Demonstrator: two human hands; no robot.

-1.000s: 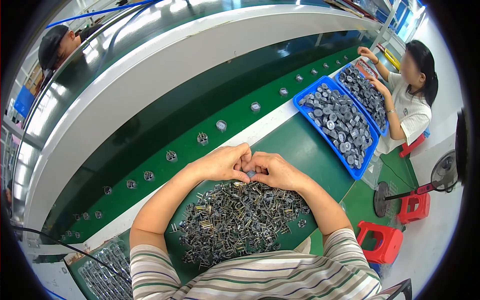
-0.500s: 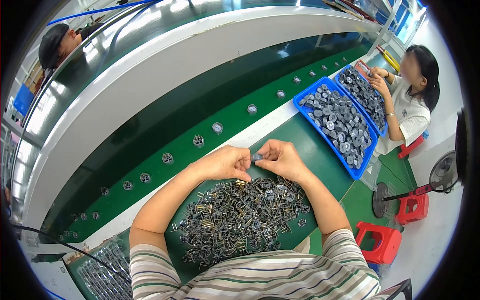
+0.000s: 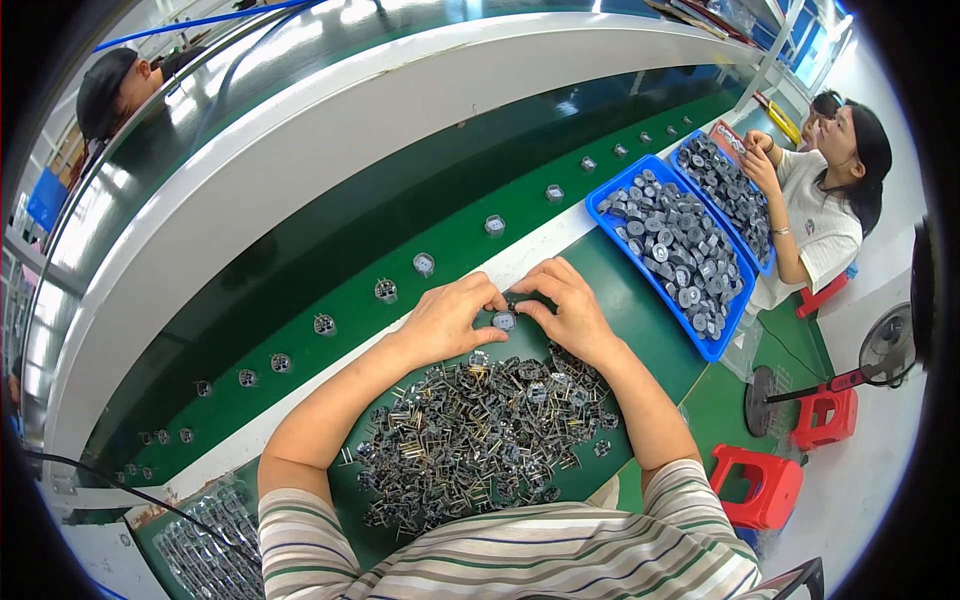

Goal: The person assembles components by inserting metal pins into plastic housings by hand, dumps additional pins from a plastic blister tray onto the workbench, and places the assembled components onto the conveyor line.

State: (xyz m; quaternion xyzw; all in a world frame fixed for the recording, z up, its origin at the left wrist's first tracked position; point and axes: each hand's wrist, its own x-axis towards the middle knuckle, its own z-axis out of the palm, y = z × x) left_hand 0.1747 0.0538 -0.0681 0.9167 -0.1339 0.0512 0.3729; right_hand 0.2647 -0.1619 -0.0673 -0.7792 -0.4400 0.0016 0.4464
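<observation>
My left hand (image 3: 450,318) and my right hand (image 3: 568,308) meet over the green table and pinch one small round grey part (image 3: 505,321) between their fingertips. Just below them lies a big heap of small dark parts with metal pins (image 3: 480,435). Beyond my hands the green conveyor belt (image 3: 330,280) carries a spaced row of the same small parts, the nearest one (image 3: 424,263) just past my left hand.
Two blue trays (image 3: 660,235) of round grey parts sit to my right; a person in a white top (image 3: 820,215) reaches into the far one. Red stools (image 3: 760,485) and a fan (image 3: 885,350) stand on the floor. Another person (image 3: 110,85) is across the belt.
My hands have shifted slightly away from the heap toward the belt, still holding the small part together. The parts on the belt have moved along it.
</observation>
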